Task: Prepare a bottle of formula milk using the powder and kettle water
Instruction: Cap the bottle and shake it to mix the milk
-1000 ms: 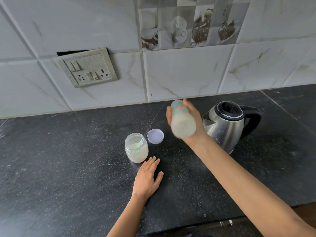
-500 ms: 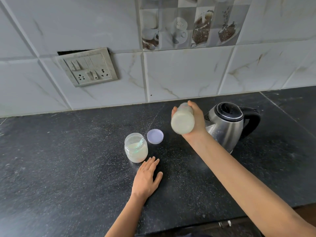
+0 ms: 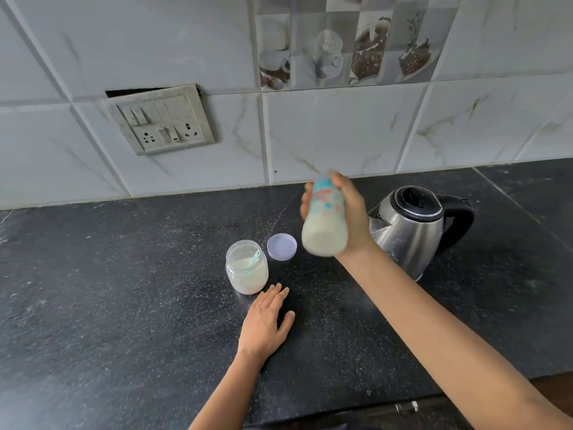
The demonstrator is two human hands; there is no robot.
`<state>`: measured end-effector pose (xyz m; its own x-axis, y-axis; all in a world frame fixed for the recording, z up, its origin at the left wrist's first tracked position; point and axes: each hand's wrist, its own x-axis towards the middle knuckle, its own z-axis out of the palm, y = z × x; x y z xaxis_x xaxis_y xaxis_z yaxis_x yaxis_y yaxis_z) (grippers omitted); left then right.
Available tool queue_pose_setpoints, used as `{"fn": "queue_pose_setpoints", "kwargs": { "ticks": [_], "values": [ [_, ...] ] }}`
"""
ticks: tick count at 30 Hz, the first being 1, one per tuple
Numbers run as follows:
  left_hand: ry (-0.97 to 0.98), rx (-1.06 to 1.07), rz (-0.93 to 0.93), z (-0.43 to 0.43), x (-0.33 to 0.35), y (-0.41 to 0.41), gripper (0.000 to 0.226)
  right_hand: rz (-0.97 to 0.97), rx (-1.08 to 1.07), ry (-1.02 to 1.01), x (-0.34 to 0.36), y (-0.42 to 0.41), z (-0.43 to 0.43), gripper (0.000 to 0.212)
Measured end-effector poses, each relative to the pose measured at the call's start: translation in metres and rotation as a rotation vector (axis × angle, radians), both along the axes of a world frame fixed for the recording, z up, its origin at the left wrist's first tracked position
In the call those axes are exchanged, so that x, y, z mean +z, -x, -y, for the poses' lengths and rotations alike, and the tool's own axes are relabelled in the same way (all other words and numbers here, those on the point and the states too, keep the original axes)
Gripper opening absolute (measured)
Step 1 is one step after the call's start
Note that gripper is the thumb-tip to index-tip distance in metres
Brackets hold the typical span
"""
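Right hand (image 3: 350, 218) is gripping the baby bottle (image 3: 325, 225), full of milky liquid, tilted above the countertop (image 3: 124, 305) beside the kettle (image 3: 409, 231). Left hand (image 3: 266, 324) is lying flat, fingers straight, near the open powder jar (image 3: 247, 266). Mixing appears to be nearing completion; the jar lid (image 3: 282, 246) is awaiting refitting.

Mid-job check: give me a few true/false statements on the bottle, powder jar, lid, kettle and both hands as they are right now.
1. The right hand has a grip on the bottle, held up off the counter. True.
2. The powder jar has its lid on. False: the lid lies on the counter beside the open jar, and a scoop sits inside.
3. The left hand holds the powder jar. False: it rests flat on the counter just in front of the jar.
4. The kettle stands upright on the counter to the right of the bottle. True.
5. The bottle is empty. False: it holds milky liquid.
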<state>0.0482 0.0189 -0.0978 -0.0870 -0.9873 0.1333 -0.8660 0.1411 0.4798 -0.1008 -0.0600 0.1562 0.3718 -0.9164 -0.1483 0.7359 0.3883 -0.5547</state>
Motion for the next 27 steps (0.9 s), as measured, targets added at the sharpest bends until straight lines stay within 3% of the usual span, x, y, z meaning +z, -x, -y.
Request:
{"fn": "queue_pose_setpoints", "kwargs": {
  "ticks": [2, 6, 10, 15, 17, 19, 22, 24, 27],
  "values": [
    [0.001, 0.000, -0.002, 0.000, -0.001, 0.000, 0.062, 0.069, -0.025, -0.098, 0.002, 0.003, 0.002, 0.025],
    [0.007, 0.003, -0.005, 0.000, -0.001, -0.001, 0.061, -0.131, 0.128, 0.146, -0.006, 0.000, -0.016, 0.021],
    [0.008, -0.002, 0.003, 0.000, -0.001, 0.000, 0.062, 0.118, -0.074, -0.112, 0.001, 0.003, 0.003, 0.022],
    [0.003, -0.004, 0.006, 0.001, -0.001, -0.001, 0.062, -0.066, 0.010, 0.062, -0.011, 0.000, -0.009, 0.035],
    [0.006, -0.006, 0.007, 0.000, -0.001, 0.000, 0.063, 0.055, -0.085, -0.040, -0.005, 0.001, 0.002, 0.025],
    [0.007, -0.006, 0.005, 0.000, -0.001, -0.001, 0.063, 0.110, -0.160, -0.119, -0.001, 0.004, 0.004, 0.033],
    [-0.003, -0.002, -0.007, 0.000, -0.001, -0.001, 0.063, -0.029, 0.068, 0.043, -0.012, 0.002, -0.014, 0.022],
    [-0.005, -0.001, -0.001, 0.001, -0.002, -0.001, 0.063, -0.063, 0.077, 0.098, -0.013, 0.001, -0.019, 0.025],
    [-0.002, -0.004, 0.003, 0.000, -0.003, -0.001, 0.063, 0.103, -0.126, -0.123, -0.005, 0.001, -0.005, 0.026]
  ]
}}
